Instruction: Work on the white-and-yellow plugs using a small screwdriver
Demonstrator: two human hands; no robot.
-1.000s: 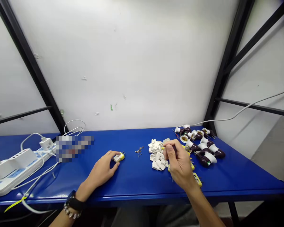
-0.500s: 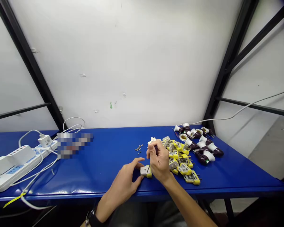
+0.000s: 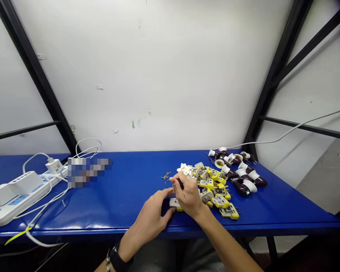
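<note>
A small white-and-yellow electrical plug (image 3: 173, 203) lies near the front edge of the blue table. My left hand (image 3: 153, 211) steadies it, thumb at the near side and fingers at the far side. My right hand (image 3: 188, 194) is closed around the dark handle of a screwdriver (image 3: 181, 184) held upright over the plug. Its thin shaft points down at the plug's top; the hand partly covers the tip and the plug's yellow end. Beyond the plug lies a scatter of small screws (image 3: 166, 176). Right beside my right hand is a heap of yellow-and-grey plugs (image 3: 219, 200).
Small white parts (image 3: 186, 170) lie behind my right hand. Dark lamp holders with white collars (image 3: 242, 173) are piled at the right. A white power strip (image 3: 19, 200) with adapters and cables occupies the left. Black frame posts (image 3: 268, 87) and a wall bound the table (image 3: 130, 170).
My right hand has lowered and shifted slightly left, covering more of the plug. The plug stays between my left thumb and fingers. The view has tilted slightly.
</note>
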